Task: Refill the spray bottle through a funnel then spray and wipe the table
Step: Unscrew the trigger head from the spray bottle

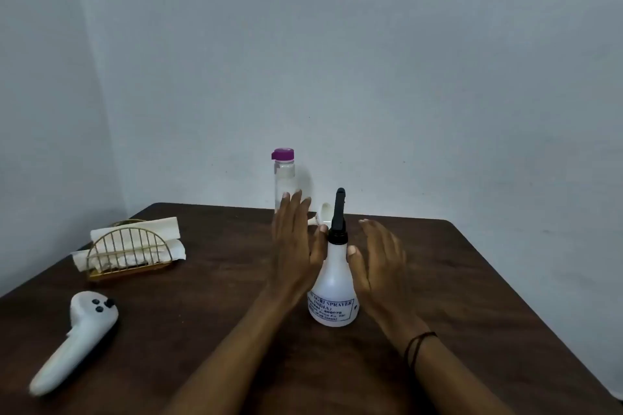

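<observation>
Hands reach out on both sides of a white plastic spray bottle [333, 283] with a black spray top and blue letters on its label. The bottle stands upright near the middle of the dark brown wooden tabletop [202, 307]. The left hand [296, 246] is flat and open, with its fingers straight and close together. Its thumb comes close to the bottle's neck, but I cannot tell if it touches. The right hand [381, 259] is flat and open too. Its thumb is just beside the bottle's shoulder. Neither hand grips anything. The right wrist has a thin black band [418, 344] around it.

Behind the left hand stands a tall clear plastic bottle with a purple cap [284, 172]. It is close to the back edge of the tabletop, and the fingers hide its lower part. A small white funnel [323, 214] peeks out between the left hand and the black spray top. Most of it is hidden.

On the left side of the tabletop sits a gold wire holder [129, 253] with white paper napkins [135, 237] in it. Nearer the front left lies a white game controller with black buttons [79, 337]. It is well apart from the spray bottle. A plain pale blue-grey wall [371, 61] rises behind the tabletop.
</observation>
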Tool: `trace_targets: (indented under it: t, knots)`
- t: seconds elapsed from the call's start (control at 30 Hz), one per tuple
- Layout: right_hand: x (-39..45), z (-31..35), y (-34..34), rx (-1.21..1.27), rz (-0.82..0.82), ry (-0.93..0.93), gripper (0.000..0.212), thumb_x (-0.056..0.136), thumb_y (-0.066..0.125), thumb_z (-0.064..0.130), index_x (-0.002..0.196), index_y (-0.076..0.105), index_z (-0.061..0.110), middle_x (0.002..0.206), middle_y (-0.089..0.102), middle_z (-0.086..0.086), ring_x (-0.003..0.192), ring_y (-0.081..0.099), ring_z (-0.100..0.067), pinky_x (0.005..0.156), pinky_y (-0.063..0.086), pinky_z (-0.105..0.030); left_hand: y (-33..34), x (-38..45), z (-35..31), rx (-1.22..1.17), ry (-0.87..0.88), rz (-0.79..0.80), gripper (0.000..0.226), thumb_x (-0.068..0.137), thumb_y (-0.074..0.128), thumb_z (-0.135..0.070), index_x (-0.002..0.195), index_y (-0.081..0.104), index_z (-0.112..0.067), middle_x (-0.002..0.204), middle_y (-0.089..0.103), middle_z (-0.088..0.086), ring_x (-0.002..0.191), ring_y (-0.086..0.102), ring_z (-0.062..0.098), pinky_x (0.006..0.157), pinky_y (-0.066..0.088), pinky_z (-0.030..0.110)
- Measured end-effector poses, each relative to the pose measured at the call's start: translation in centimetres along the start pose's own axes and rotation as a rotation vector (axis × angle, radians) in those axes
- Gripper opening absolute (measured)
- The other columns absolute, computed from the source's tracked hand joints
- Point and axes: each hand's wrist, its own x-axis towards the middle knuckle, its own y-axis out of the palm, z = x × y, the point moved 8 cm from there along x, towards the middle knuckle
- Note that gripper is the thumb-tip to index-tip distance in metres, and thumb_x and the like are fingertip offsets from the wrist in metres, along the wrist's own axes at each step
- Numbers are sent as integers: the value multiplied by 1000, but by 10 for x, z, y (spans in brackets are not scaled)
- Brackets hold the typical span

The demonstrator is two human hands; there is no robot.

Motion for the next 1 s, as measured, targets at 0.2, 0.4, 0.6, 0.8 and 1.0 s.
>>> trace_targets:
  t: [0.2, 0.4, 0.6, 0.8, 1.0]
  knots:
    - [9, 7, 8, 52, 28, -54, 48, 96, 41, 37, 132, 56, 10, 132, 61, -4, 123, 51, -18, 103, 35, -27, 6, 0, 2, -83, 0, 45, 50, 99, 35, -37, 136, 54, -9, 153, 46, 8, 151, 23, 19, 123, 17, 35]
    - [12, 14, 10, 229, 20, -60, 41, 93, 50, 36, 126, 60, 13, 121, 65, 2, 112, 58, -17, 94, 47, -36, 3, -1, -8, -231, 82, 65, 33, 101, 36, -23, 108, 67, -12, 109, 71, 3, 108, 63, 16, 100, 47, 34]
    - [12, 20, 11, 469, -12, 115, 28, 88, 72, 31, 112, 65, 18, 104, 61, 8, 96, 61, -6, 78, 49, -13, 1, -14, -15, -334, 80, 120, 31, 93, 40, -19, 108, 66, -12, 95, 69, -2, 88, 63, 16, 76, 51, 34]
    - [11, 14, 14, 615, -54, 300, 26, 81, 80, 26, 104, 68, 24, 101, 65, 4, 89, 67, -8, 75, 58, -24, 10, -28, -16, -402, 22, 198, 18, 94, 54, -21, 109, 58, -12, 92, 71, 1, 83, 70, 12, 68, 56, 39]
    - [9, 5, 15, 800, -20, 387, 37, 87, 74, 13, 122, 63, 17, 104, 75, 5, 96, 72, -9, 79, 59, -26, 14, -28, -13, -373, -80, 161, 41, 91, 48, -47, 100, 60, -10, 82, 72, -1, 72, 69, 13, 60, 53, 37]
